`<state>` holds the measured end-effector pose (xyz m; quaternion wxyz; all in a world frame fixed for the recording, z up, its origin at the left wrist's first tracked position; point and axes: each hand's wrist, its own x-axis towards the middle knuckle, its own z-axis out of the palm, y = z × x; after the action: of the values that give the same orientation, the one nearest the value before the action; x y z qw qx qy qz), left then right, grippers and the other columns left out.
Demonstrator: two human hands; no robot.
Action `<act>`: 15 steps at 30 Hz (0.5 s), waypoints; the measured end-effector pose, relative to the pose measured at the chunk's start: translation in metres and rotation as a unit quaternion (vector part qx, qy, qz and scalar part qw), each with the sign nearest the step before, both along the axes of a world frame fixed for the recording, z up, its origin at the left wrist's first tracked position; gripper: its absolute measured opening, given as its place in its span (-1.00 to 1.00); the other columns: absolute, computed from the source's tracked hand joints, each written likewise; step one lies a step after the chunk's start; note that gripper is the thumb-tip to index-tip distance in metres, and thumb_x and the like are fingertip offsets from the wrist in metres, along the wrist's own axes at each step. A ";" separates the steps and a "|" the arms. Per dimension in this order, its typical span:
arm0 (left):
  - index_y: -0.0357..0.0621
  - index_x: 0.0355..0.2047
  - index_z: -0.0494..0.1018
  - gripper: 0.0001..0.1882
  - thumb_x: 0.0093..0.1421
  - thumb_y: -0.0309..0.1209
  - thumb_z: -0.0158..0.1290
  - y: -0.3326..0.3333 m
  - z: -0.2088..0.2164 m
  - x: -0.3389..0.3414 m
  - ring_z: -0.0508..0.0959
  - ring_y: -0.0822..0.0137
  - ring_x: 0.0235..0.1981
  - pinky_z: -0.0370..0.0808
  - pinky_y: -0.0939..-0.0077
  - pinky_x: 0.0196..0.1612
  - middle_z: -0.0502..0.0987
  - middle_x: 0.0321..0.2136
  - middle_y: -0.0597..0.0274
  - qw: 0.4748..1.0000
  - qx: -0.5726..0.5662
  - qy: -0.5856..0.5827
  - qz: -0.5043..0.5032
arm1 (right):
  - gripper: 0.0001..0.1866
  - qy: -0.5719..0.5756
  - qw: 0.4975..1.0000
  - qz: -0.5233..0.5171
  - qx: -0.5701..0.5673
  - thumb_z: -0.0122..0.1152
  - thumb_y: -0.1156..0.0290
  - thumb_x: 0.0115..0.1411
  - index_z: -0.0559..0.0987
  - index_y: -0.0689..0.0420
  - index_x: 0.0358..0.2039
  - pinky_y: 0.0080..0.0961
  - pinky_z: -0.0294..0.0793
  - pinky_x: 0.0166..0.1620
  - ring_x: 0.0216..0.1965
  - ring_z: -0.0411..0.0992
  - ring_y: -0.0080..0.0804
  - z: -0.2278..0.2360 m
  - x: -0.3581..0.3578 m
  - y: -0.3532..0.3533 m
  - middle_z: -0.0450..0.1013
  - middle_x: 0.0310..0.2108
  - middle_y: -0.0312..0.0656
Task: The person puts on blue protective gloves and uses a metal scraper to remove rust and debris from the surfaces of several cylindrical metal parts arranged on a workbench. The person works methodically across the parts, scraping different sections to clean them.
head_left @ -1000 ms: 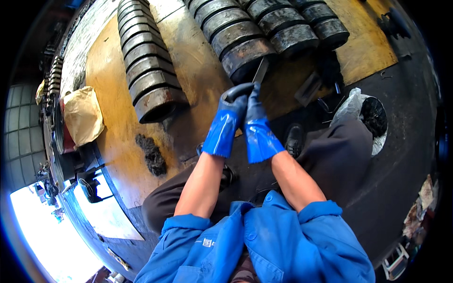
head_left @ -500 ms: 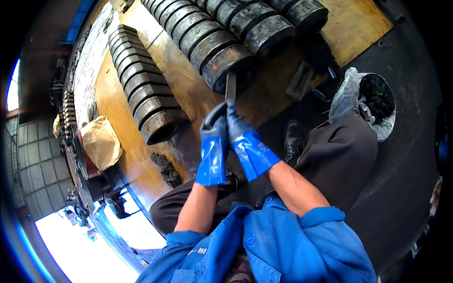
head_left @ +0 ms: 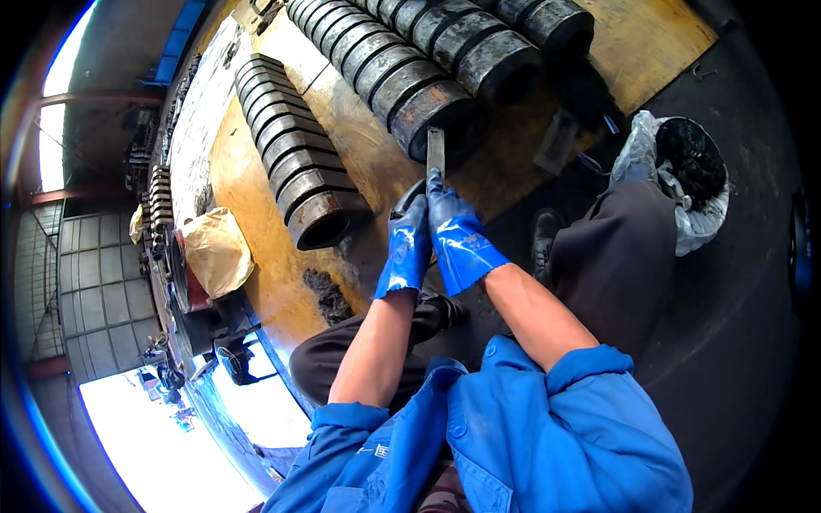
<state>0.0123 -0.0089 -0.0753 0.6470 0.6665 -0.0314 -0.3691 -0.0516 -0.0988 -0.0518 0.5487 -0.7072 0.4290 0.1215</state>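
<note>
A flat grey metal bar (head_left: 436,152), like a file or a scraper, points away from me. Its far end is at the rim of the nearest dark metal ring (head_left: 434,109) in the middle row; whether it touches I cannot tell. My right hand (head_left: 453,224), in a blue rubber glove, is closed round the bar's near part, index finger along it. Pressed close beside it, my left hand (head_left: 408,239), gloved alike, is also closed on the bar; its fingers are partly hidden. Whatever handle the bar has is covered by the gloves.
Another row of rings (head_left: 295,162) lies to the left on a yellowish board (head_left: 256,179). A brown paper bag (head_left: 218,252) sits at far left, dark shavings (head_left: 325,295) near my knee. At right stands a plastic-lined bucket (head_left: 723,201) of dark scraps.
My view has shifted, so the scene sits further right in the picture. Both hands still hold the bar at the same ring, and its flat face now shows more.
</note>
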 end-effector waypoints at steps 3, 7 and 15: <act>-0.30 0.10 0.46 -0.62 0.33 -0.36 0.06 0.006 0.001 0.003 0.56 0.36 -0.16 0.52 0.48 -0.09 0.59 -0.11 0.15 0.996 -0.017 -0.060 -0.059 | -0.15 -0.045 0.995 -0.081 0.020 -0.60 -0.29 0.36 0.42 0.16 0.16 -0.06 0.32 0.21 0.16 0.34 0.21 0.008 -0.010 0.000 0.41 0.10 0.20; -0.29 0.19 0.36 -0.52 0.32 -0.34 0.10 0.005 0.023 0.000 0.57 0.33 -0.11 0.51 0.48 -0.04 0.55 -0.03 0.11 0.997 -0.014 -0.044 -0.066 | -0.34 -0.061 0.997 -0.013 -0.055 -0.16 -0.11 0.32 0.35 0.12 0.23 -0.09 0.36 0.19 0.14 0.38 0.17 0.005 -0.016 -0.011 0.42 0.10 0.20; -0.01 0.27 0.25 -0.32 0.29 0.13 -0.04 -0.013 0.039 0.022 0.42 -0.02 0.18 0.34 -0.06 0.22 0.38 0.22 0.06 0.957 -0.211 0.159 0.116 | -0.31 -0.010 0.986 0.066 -0.155 0.00 0.43 0.21 0.15 0.04 0.38 -0.15 0.42 0.16 0.14 0.41 0.05 0.020 -0.018 -0.014 0.38 0.15 0.10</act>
<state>0.0338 -0.0221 -0.0359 0.8080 0.4462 0.0724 -0.3777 -0.0694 -0.1124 -0.0313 0.4273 -0.8117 0.3896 0.0823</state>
